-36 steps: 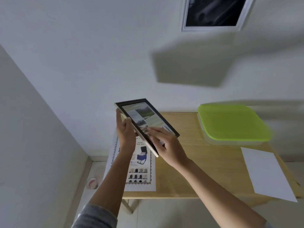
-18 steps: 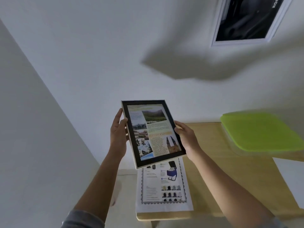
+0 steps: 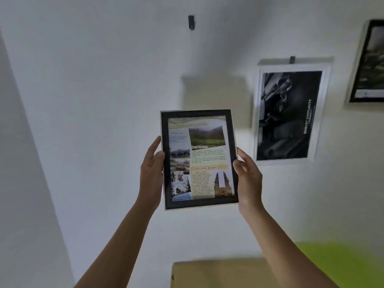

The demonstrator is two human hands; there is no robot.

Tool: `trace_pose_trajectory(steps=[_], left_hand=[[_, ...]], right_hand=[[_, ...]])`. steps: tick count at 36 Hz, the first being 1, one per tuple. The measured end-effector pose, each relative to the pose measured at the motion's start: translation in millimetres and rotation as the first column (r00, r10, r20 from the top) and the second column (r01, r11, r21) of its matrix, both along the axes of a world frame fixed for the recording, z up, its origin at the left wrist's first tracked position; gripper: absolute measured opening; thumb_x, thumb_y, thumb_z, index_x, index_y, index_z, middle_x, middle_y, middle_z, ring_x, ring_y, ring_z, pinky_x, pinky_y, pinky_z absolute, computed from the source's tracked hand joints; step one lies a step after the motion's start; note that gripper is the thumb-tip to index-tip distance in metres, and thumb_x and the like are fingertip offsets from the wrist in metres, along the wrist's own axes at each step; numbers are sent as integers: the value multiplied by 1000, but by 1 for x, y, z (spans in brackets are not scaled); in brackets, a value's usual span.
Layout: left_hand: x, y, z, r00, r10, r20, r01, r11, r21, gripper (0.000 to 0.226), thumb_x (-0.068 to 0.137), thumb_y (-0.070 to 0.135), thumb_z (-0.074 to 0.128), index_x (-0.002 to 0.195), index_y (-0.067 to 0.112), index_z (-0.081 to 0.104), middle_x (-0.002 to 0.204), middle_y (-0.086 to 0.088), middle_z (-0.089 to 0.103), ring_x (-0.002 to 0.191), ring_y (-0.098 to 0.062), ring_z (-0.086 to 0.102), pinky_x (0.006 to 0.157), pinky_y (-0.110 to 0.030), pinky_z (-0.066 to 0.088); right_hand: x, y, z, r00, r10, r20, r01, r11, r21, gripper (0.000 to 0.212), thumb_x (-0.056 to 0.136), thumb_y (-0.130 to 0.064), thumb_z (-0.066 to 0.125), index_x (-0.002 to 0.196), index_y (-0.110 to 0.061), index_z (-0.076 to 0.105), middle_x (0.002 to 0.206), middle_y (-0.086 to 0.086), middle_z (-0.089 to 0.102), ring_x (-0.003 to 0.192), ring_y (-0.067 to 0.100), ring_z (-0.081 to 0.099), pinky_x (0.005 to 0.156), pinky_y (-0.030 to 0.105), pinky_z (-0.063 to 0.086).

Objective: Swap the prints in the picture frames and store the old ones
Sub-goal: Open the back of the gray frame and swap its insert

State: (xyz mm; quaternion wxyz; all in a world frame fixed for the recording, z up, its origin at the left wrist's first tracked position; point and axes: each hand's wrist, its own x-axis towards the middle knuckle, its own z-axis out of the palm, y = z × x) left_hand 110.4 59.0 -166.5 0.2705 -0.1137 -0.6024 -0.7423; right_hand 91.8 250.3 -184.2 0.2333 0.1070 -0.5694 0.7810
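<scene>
- Progress on this frame looks near its end: the black frame already carries a colourful travel print, and it is upright, facing you and raised in front of the wall.
- Your left hand and right hand each grip a side edge, thumbs on the front border, fingers round the back — nothing slack.
- A bare hook sits high on the wall, above the frame; hanging it there seems to be what is left for this one.
- To the right a white-framed dark print hangs, with another frame at the edge. I cannot tell whether those are swapped.
- The worktop and green lid show below, blurred — no old prints are visible, so treat storing as open.
</scene>
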Motion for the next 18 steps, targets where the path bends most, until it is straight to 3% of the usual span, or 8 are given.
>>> trace_pose_trajectory(steps=[2, 5, 7, 11, 16, 18], left_hand=[[-13, 5, 32, 998, -17, -56, 17, 1000, -3, 37, 100, 18, 35, 132, 33, 45, 101, 7, 70, 90, -17, 68, 70, -31, 58], [-33, 11, 79, 991, -17, -133, 17, 1000, -1, 36, 100, 17, 35, 130, 33, 46, 100, 5, 70, 87, -17, 69, 64, -28, 57], [-47, 13, 107, 984, -14, -179, 13, 1000, -6, 36, 100, 17, 34, 131, 32, 45, 101, 6, 69, 88, -16, 69, 66, -28, 57], [-77, 17, 145, 968, 21, -249, -18, 1000, 15, 37, 100, 18, 35, 133, 31, 44, 93, 10, 71, 85, -14, 70, 71, -34, 58], [-104, 13, 181, 948, 72, -311, -55, 997, 62, 37, 99, 17, 38, 131, 32, 48, 94, 5, 71, 85, -17, 69, 72, -34, 58], [-112, 10, 192, 938, 88, -334, -71, 996, 62, 37, 99, 17, 38, 131, 31, 48, 94, 5, 71, 84, -16, 70, 70, -32, 58]], right_hand=[[-15, 1, 31, 999, -5, -31, 3, 997, -72, 27, 94, -11, 48, 116, -23, 59, 98, -4, 65, 83, 4, 65, 63, 16, 52], [-39, 1, 74, 996, -41, -80, 32, 993, -113, 28, 94, -9, 48, 114, -22, 61, 92, -3, 66, 91, 19, 65, 82, 35, 54], [-53, 0, 101, 990, -57, -130, 39, 990, -135, 28, 93, -8, 48, 111, -25, 62, 90, -3, 65, 94, 23, 64, 90, 41, 51], [-84, -1, 143, 969, -47, -244, 7, 987, -161, 30, 93, -4, 47, 113, -21, 61, 88, -5, 62, 86, 14, 60, 88, 34, 49], [-112, -9, 175, 944, -8, -329, -52, 984, -173, 30, 95, -5, 44, 118, -20, 58, 92, 0, 63, 73, 4, 65, 57, 14, 51], [-121, -13, 185, 937, -3, -348, -62, 983, -175, 32, 96, -6, 43, 121, -19, 57, 97, 5, 64, 77, 9, 65, 56, 13, 50]])
